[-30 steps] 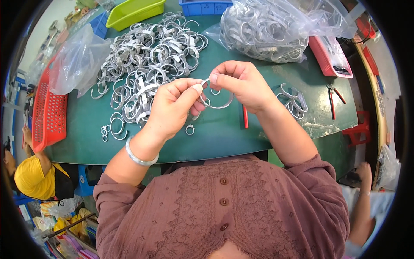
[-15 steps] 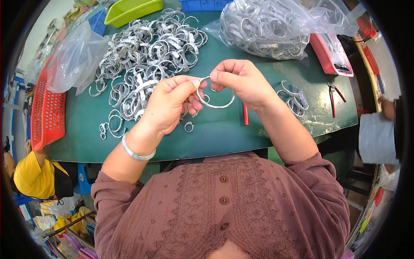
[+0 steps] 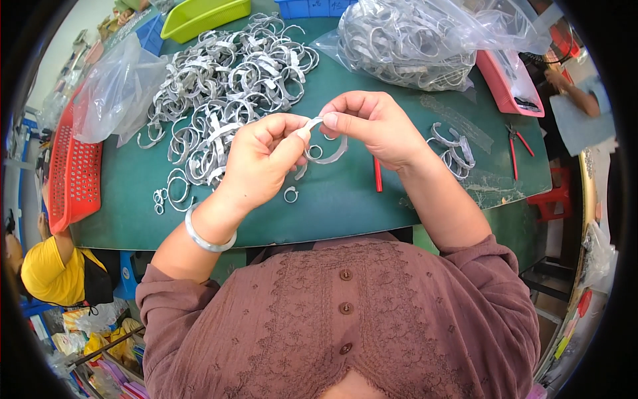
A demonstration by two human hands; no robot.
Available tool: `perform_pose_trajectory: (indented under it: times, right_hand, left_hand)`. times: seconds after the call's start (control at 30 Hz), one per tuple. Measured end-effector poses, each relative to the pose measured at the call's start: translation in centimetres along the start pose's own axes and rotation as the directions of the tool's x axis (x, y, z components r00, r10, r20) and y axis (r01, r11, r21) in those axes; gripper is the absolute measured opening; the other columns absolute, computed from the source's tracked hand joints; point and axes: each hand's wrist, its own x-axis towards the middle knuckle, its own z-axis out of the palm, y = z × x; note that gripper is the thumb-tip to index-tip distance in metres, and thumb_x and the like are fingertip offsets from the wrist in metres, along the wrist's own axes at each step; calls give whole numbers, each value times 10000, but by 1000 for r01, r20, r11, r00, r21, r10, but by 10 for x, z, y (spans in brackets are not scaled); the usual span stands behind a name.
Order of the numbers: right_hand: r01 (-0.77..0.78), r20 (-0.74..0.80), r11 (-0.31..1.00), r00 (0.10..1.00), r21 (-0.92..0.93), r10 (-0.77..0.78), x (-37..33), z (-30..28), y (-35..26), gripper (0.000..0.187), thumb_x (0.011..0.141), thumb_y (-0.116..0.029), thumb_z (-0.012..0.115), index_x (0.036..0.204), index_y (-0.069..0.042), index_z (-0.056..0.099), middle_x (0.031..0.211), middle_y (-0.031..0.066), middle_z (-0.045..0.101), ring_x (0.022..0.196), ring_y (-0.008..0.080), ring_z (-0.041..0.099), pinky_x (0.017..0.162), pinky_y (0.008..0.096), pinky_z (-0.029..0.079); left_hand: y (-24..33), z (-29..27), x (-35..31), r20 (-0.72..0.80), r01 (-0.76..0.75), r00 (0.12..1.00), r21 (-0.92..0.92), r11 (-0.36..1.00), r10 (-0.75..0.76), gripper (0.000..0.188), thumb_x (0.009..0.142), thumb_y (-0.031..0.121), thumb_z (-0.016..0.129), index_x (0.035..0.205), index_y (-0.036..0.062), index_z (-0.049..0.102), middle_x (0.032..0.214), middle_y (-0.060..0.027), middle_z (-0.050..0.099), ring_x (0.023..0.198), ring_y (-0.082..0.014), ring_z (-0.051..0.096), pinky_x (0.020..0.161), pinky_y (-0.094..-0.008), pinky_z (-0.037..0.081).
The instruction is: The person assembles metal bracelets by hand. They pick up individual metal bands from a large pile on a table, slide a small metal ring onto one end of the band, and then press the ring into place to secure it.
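Observation:
Between my hands, above the table's middle, is a silvery open bangle. My left hand pinches one side of it between thumb and fingers. My right hand grips the top, close to the left fingertips. Below them on the green table lies a small silver ring; more small ring pieces show partly behind my fingers. A large heap of silvery bangles spreads beyond my left hand. A few bangles lie right of my right wrist. A red-handled tool, partly hidden by my right hand, lies beside it.
Red-handled pliers lie at the right. A clear bag of bangles and a pink basket stand behind. At the left are a red basket, an empty-looking plastic bag and a person in yellow.
The bangle has turned between my fingers, from a ring seen nearly face-on to a tilted, broad-sided view. My left hand has rolled over slightly. The person at the right edge has moved farther back.

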Motion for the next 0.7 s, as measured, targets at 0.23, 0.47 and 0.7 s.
perform_pose_trajectory:
  times: [0.23, 0.47, 0.7]
  right_hand:
    - [4, 15, 1000, 1000, -23, -4, -2, -1, -1, 160, 787, -101, 617, 894, 17, 604, 828, 54, 618, 775, 95, 563, 709, 221, 442]
    - [4, 23, 1000, 1000, -14, -3, -3, 0, -2, 164, 785, -96, 619, 904, 15, 610, 841, 56, 624, 783, 96, 568, 716, 220, 443]
    - [-16, 20, 1000, 1000, 1, 16, 0, 1, 3, 169, 780, -110, 627, 900, 8, 636, 837, 52, 631, 773, 94, 562, 714, 228, 438]
  left_hand:
    - [-4, 1, -3, 11, -109, 994, 73, 991, 109, 123, 835, 49, 525, 927, -7, 584, 693, 32, 540, 571, -10, 457, 500, -152, 366]
    - [-4, 2, -6, 1, -143, 990, 60, 988, 144, 124, 826, 28, 531, 935, -12, 576, 693, 27, 536, 567, -8, 442, 483, -150, 341]
    - [-3, 4, -8, -4, 16, 1000, -85, 996, -16, 128, 830, 85, 560, 923, -3, 561, 725, -20, 578, 596, -58, 536, 519, -175, 432]
